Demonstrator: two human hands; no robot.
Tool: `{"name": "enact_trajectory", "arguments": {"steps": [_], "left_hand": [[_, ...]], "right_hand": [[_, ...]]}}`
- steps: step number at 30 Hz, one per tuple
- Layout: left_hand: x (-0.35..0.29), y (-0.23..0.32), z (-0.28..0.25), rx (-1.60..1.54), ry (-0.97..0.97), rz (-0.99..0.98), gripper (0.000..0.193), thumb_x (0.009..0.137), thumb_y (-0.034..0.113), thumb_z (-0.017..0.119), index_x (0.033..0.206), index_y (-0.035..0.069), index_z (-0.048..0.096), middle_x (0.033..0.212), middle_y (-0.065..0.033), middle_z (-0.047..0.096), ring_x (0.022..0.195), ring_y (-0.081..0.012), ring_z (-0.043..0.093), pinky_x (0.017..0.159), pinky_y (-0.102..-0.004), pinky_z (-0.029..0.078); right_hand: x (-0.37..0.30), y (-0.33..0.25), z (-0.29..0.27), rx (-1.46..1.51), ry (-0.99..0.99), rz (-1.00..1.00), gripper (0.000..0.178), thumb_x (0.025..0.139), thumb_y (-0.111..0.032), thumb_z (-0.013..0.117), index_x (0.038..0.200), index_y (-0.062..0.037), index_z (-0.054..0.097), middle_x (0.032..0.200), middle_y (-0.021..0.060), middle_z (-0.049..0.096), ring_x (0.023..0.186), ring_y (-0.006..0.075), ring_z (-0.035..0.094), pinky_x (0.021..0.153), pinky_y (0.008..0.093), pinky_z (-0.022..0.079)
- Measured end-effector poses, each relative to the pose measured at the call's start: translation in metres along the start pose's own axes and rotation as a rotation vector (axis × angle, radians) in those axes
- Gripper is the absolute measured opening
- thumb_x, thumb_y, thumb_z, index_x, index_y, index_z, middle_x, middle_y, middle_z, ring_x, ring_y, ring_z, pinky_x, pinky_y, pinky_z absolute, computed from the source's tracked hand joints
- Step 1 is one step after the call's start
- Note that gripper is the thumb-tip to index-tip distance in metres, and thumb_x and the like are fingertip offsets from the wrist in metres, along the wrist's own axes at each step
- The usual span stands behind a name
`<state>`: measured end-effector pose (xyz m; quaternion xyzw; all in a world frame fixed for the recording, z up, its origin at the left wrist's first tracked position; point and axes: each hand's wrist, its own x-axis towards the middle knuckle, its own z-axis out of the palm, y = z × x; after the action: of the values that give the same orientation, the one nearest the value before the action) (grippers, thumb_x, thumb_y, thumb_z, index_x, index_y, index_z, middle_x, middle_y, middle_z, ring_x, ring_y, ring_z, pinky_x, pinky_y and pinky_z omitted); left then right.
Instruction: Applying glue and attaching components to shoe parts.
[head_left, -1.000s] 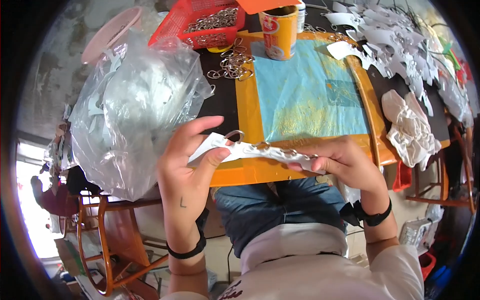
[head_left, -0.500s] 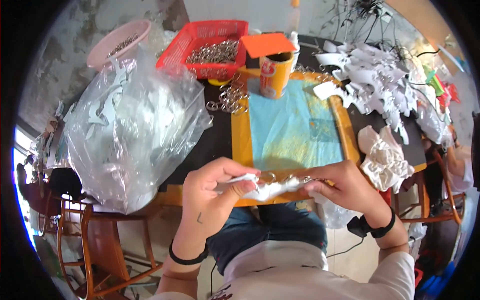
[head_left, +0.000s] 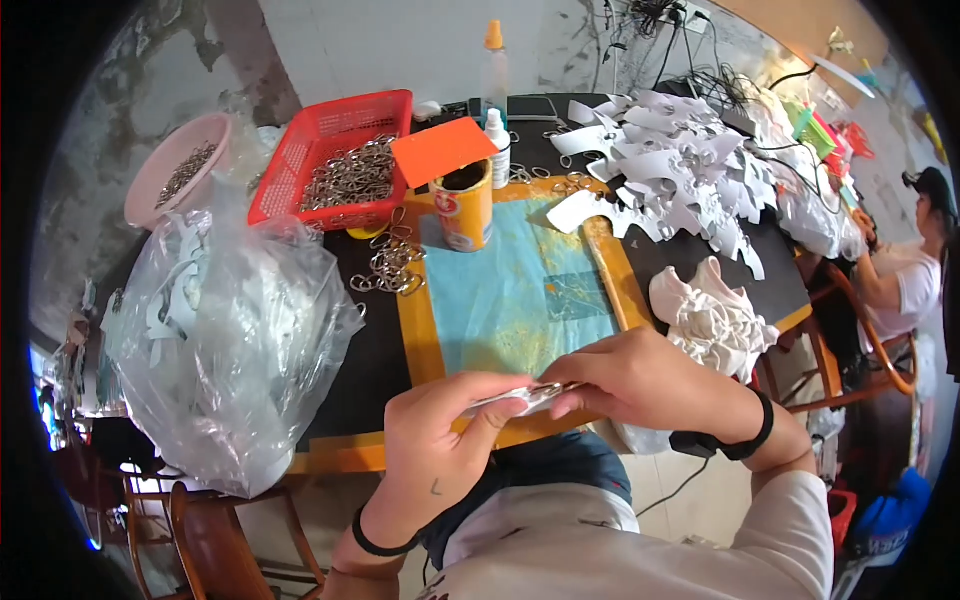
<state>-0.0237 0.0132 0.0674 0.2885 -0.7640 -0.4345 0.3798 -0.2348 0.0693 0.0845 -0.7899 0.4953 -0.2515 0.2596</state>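
In front of my body, above the near edge of the table, my left hand (head_left: 440, 430) pinches one end of a white cut piece (head_left: 538, 398) between thumb and fingers. My right hand (head_left: 625, 378) grips the other end, its fingertips closed on it and close to the left ones. Shiny metal shows along the piece between the hands; most of the piece is hidden by my fingers. Beyond my hands lies a blue sheet (head_left: 490, 300) edged with orange tape. Loose metal rings (head_left: 392, 262) lie to its left.
Left stands a bulging clear plastic bag (head_left: 250, 350). Behind it are a pink basin (head_left: 150, 165) and a red basket (head_left: 290, 130) of rings. A yellow can (head_left: 464, 215), white cut pieces (head_left: 690, 160) and crumpled cream cloth (head_left: 708, 318) lie farther right. Another person (head_left: 905, 270) sits far right.
My hands have come closer together, and less of the white piece shows between them. The view has shifted, so the table contents appear lower and farther left.
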Motion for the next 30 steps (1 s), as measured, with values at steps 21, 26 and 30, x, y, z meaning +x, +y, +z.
{"name": "enact_trajectory", "arguments": {"steps": [21,26,30], "left_hand": [[-0.098,-0.022,-0.089,0.301,0.439,-0.055,0.012,0.083,-0.003,0.063,0.091,0.004,0.067,0.091,-0.0089,0.067,0.072,-0.0147,0.064,0.06,-0.0234,0.049],[-0.098,-0.015,-0.181,0.834,0.8,-0.055,0.011,0.084,0.002,0.059,0.093,0.003,0.065,0.094,-0.0113,0.067,0.081,-0.0247,0.064,0.074,-0.0321,0.049],[-0.065,-0.06,-0.273,0.943,0.746,-0.107,0.019,0.086,0.006,0.056,0.103,0.002,0.064,0.105,-0.0129,0.065,0.097,-0.0288,0.061,0.084,-0.0347,0.047]], "right_hand": [[-0.04,0.283,-0.279,-0.445,0.247,0.336,0.038,0.088,-0.007,0.056,0.125,-0.0082,0.046,0.124,0.0122,0.051,0.113,0.0233,0.051,0.096,0.0331,0.039],[-0.028,0.286,-0.239,-0.741,0.587,0.268,0.048,0.083,-0.001,0.061,0.129,-0.0035,0.046,0.136,0.0155,0.045,0.124,0.0343,0.044,0.106,0.0398,0.033],[0.0,0.151,-0.177,-0.647,0.34,0.187,0.049,0.078,0.005,0.061,0.125,-0.0024,0.049,0.13,0.0147,0.05,0.124,0.0324,0.045,0.105,0.0368,0.033]]}}
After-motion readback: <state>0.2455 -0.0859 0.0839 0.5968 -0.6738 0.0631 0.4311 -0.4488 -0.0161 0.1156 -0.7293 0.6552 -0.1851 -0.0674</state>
